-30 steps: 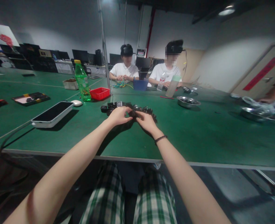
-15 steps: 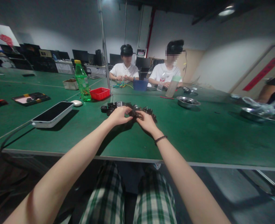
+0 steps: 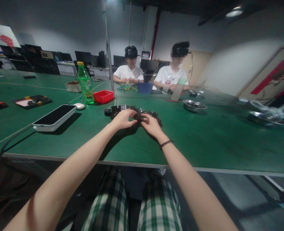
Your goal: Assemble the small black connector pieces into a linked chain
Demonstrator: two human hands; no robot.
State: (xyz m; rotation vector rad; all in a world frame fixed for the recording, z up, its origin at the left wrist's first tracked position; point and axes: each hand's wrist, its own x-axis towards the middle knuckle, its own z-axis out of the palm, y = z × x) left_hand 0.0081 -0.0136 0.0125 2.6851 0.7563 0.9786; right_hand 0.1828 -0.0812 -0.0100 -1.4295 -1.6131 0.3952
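Observation:
A heap of small dark, shiny pieces (image 3: 154, 114) lies on the green table (image 3: 132, 147) in front of me. Its left end holds black, block-like parts (image 3: 115, 110). My left hand (image 3: 124, 119) and my right hand (image 3: 151, 124) meet at the near side of the heap. The fingers of both are curled around a small dark piece (image 3: 139, 117) between them; its exact shape is too small to tell. The fingertips nearly touch each other.
Left of the heap are a white device with a dark screen (image 3: 55, 118), a green bottle (image 3: 85, 84) and a red tray (image 3: 103, 96). Metal bowls (image 3: 194, 106) stand to the right. Two people sit across the table near a blue bin (image 3: 145, 87) and a tall bottle (image 3: 179, 89).
My fingers have shifted very slightly around the dark piece. At the far right, a person by the door has moved.

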